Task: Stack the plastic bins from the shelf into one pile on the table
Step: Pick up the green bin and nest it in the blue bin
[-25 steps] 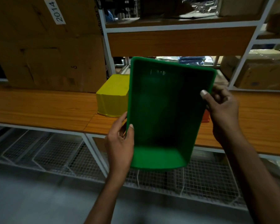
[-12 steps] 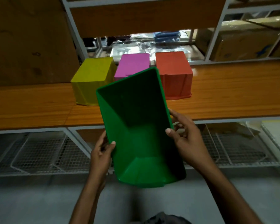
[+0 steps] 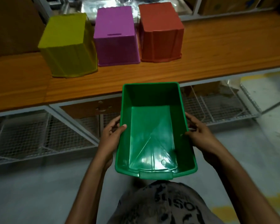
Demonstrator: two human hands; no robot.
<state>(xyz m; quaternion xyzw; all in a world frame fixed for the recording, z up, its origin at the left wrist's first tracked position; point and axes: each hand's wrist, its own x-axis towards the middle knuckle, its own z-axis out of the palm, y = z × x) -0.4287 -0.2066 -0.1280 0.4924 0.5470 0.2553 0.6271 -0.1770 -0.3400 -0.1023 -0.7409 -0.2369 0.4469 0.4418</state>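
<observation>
Looking like storeroom or warehouse aisle. Long wooden shelf board (image 3: 217,50) running across upper half of frame, sitting on white metal frame (image 3: 233,74). Wire mesh baskets (image 3: 23,138) sitting beneath, at mid left and mid right. Cardboard box (image 3: 11,26) standing at upper left, second cardboard box (image 3: 225,5) at upper right. Plastic-wrapped goods (image 3: 94,4) lying at top centre. Yellow bin (image 3: 66,46), purple bin (image 3: 115,34) and red bin (image 3: 160,29) standing upturned in row on board. Bare concrete floor (image 3: 31,191) showing along bottom, with yellow paint marks (image 3: 223,210) at lower right.
</observation>
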